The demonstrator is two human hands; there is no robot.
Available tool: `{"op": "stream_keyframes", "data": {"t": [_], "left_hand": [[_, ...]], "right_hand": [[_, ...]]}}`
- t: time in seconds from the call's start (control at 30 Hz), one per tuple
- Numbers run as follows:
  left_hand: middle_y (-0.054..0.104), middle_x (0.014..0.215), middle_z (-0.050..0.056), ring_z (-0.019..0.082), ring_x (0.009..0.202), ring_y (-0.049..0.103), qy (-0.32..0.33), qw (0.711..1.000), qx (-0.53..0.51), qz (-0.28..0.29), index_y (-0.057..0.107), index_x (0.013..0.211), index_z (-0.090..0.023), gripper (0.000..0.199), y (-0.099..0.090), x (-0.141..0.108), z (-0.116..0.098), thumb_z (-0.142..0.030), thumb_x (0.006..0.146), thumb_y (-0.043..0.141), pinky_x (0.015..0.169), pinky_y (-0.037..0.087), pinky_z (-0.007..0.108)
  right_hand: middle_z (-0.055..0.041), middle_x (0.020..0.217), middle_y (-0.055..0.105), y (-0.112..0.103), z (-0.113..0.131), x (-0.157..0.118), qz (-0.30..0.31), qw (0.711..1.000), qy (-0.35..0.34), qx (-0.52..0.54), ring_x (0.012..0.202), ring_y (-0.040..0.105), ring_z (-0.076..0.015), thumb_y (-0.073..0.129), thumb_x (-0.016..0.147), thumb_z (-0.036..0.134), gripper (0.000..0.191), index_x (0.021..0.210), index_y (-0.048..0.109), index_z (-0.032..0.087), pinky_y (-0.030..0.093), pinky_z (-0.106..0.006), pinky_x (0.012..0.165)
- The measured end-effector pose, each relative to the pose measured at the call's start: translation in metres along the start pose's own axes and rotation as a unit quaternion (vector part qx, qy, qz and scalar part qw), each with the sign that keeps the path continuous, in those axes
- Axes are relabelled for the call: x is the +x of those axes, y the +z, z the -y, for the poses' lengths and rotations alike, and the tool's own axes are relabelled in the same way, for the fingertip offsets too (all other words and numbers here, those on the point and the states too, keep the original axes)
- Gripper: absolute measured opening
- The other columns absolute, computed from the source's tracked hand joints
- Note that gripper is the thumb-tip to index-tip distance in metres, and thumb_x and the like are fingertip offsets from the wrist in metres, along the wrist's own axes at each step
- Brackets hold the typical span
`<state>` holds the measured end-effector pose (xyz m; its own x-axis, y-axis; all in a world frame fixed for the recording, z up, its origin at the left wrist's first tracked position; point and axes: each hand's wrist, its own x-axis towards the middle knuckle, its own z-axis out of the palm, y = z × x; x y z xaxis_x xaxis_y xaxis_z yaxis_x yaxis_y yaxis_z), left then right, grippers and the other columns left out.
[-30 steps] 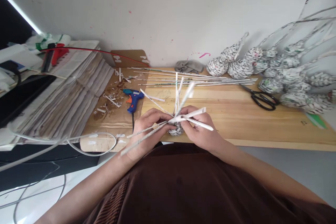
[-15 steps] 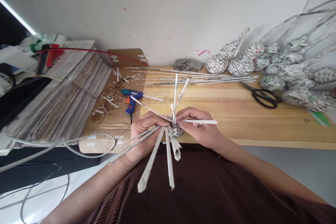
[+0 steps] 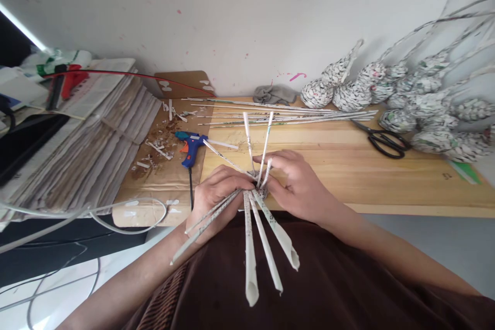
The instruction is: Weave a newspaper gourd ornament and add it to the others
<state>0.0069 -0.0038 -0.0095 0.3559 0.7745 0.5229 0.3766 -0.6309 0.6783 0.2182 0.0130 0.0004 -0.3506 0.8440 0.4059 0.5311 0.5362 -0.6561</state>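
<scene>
A small piece woven from rolled newspaper tubes (image 3: pixel 263 193) is held in front of my body, its spokes fanning out all round. My left hand (image 3: pixel 222 193) is closed on its left side, thumb and fingers pinching near the centre. Three wider paper tubes (image 3: pixel 266 242) point down towards my lap, and thinner ones (image 3: pixel 265 147) stand up at the back. My right hand (image 3: pixel 296 183) is at the right side of the piece. Its index finger and thumb are apart, with a short tube end (image 3: pixel 266 172) between them; the fingertips are partly hidden.
Several loose paper tubes (image 3: pixel 286 113) lie along the back of the wooden table (image 3: pixel 367 170). Black scissors (image 3: pixel 386 142) and woven newspaper gourd shapes (image 3: pixel 351 95) are to the right. A blue glue gun (image 3: pixel 191 147), paper scraps (image 3: pixel 158 149) and stacked newspapers (image 3: pixel 104 129) are to the left.
The woven piece has turned, its front tubes swinging right. The tube that pointed right from my right fingers no longer lies there; the right index finger and thumb have spread apart.
</scene>
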Motion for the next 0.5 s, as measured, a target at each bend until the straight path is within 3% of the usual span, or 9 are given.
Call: {"op": "stream_keyframes", "data": {"t": [0.13, 0.3, 0.4, 0.5], "left_hand": [[0.077, 0.097, 0.007, 0.022, 0.091, 0.073, -0.016, 1.0, -0.004, -0.001, 0.076, 0.094, -0.022, 0.009, -0.001, -0.003, -0.001, -0.017, 0.087, 0.073, 0.085, 0.06, 0.037], [0.077, 0.097, 0.006, 0.022, 0.088, 0.073, -0.017, 1.0, -0.021, -0.008, 0.076, 0.096, -0.027, 0.012, -0.002, -0.003, 0.0, -0.019, 0.087, 0.073, 0.082, 0.06, 0.037], [0.077, 0.095, 0.005, 0.02, 0.088, 0.072, 0.011, 1.0, -0.029, -0.003, 0.076, 0.098, -0.026, 0.016, -0.002, -0.002, 0.002, -0.014, 0.087, 0.072, 0.081, 0.059, 0.033], [0.077, 0.097, 0.006, 0.019, 0.088, 0.072, 0.003, 1.0, -0.021, 0.003, 0.076, 0.097, -0.023, 0.014, -0.001, -0.002, 0.003, -0.014, 0.088, 0.072, 0.083, 0.058, 0.031]], "right_hand": [[-0.0074, 0.108, 0.077, 0.006, 0.001, 0.0, 0.025, 0.988, 0.097, 0.121, 0.099, 0.073, -0.023, 0.067, 0.089, 0.02, 0.022, 0.111, 0.073, 0.021, 0.055, -0.039, 0.09], [-0.0047, 0.098, 0.077, 0.002, 0.001, 0.001, 0.037, 0.983, 0.084, 0.161, 0.094, 0.071, -0.0208, 0.071, 0.086, 0.021, 0.007, 0.093, 0.075, 0.022, 0.054, -0.038, 0.089], [-0.0039, 0.098, 0.075, 0.003, -0.003, 0.002, 0.058, 0.965, 0.123, 0.223, 0.093, 0.07, -0.0191, 0.074, 0.083, 0.022, 0.021, 0.104, 0.072, 0.021, 0.055, -0.035, 0.086], [-0.0038, 0.095, 0.074, 0.007, -0.011, 0.004, 0.112, 0.929, 0.167, 0.309, 0.087, 0.07, -0.0174, 0.071, 0.085, 0.024, 0.032, 0.117, 0.069, 0.019, 0.057, -0.032, 0.078]]}}
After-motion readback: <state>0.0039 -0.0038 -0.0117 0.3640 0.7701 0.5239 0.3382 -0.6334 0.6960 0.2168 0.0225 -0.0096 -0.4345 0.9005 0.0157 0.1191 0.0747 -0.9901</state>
